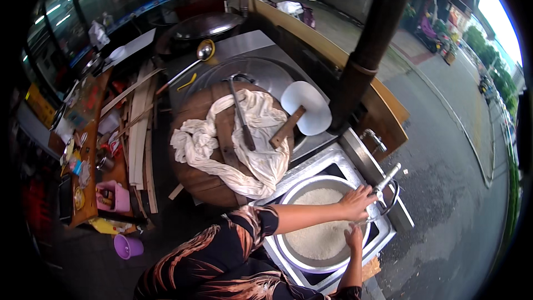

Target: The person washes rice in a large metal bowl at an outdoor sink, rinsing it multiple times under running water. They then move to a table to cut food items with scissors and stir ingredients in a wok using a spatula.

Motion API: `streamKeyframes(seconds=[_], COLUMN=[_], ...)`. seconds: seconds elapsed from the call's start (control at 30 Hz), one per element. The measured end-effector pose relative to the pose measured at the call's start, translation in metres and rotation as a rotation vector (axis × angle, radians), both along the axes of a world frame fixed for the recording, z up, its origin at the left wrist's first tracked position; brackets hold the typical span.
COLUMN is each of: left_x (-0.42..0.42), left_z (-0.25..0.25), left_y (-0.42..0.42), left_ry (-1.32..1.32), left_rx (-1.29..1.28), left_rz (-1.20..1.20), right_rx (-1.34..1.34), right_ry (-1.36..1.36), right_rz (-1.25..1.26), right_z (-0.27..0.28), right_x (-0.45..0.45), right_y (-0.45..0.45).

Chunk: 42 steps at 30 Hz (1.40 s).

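A large round metal basin (290, 254) holding pale grains that look like rice (314, 239) rests on a stainless steel sink (333, 156). My left hand (359, 203) reaches over the basin to the faucet (379, 195) at its right rim, fingers spread; whether it grips the faucet is unclear. Just below, at the basin's right inner side, is my right hand (354, 235), its fingers partly hidden near the spout. Beyond the basin, a cream cloth (262, 166) lies bunched on a round wooden lid (195, 112), with a dark-handled utensil (241, 116) across it.
A white scoop with a wooden handle (306, 108) lies beside the cloth. A ladle (204, 52) rests on the steel stove top (254, 43). A dark vertical pipe (362, 58) rises behind the sink. Wooden planks (139, 133) and a purple bucket (128, 246) are at left.
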State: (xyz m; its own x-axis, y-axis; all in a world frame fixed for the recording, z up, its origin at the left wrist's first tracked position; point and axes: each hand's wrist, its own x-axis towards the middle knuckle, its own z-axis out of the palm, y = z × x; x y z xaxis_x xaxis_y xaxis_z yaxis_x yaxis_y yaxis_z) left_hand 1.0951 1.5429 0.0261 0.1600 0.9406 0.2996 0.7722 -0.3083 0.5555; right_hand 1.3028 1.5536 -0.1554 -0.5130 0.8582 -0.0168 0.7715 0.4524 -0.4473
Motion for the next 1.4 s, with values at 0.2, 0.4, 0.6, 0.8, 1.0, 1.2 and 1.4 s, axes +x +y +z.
streamKeyframes(seconds=[0.2,0.4,0.6,0.8,1.0,1.2,1.4], left_x=[-0.115,-0.222,-0.292,-0.296,-0.295,-0.286,-0.272], left_z=[-0.048,-0.106,-0.202,-0.258,-0.248,-0.259,-0.289], left_y=[-0.146,-0.372,-0.591,-0.761,-0.827,-0.827,-0.827], left_ry=[-0.218,0.011,-0.453,-0.487,-0.850,-0.414,-0.237], left_rx=[-0.603,-0.911,-1.112,-1.084,-0.978,-1.085,-0.923], left_rz=[-0.239,0.120,0.835,1.383,1.420,1.471,1.365], right_rx=[-0.224,-0.207,-0.201,-0.429,-0.319,-0.096,0.166], right_ry=[0.003,0.071,-0.064,-0.370,-0.420,-0.283,0.194], right_rz=[-0.085,-0.107,0.175,0.280,0.323,0.316,0.435], right_z=[-0.018,-0.007,-0.008,0.003,0.051,0.113,0.174], right_x=[0.020,0.001,-0.053,-0.115,-0.197,-0.260,-0.345], right_y=[-0.049,-0.071,-0.076,-0.075,-0.099,-0.097,-0.072])
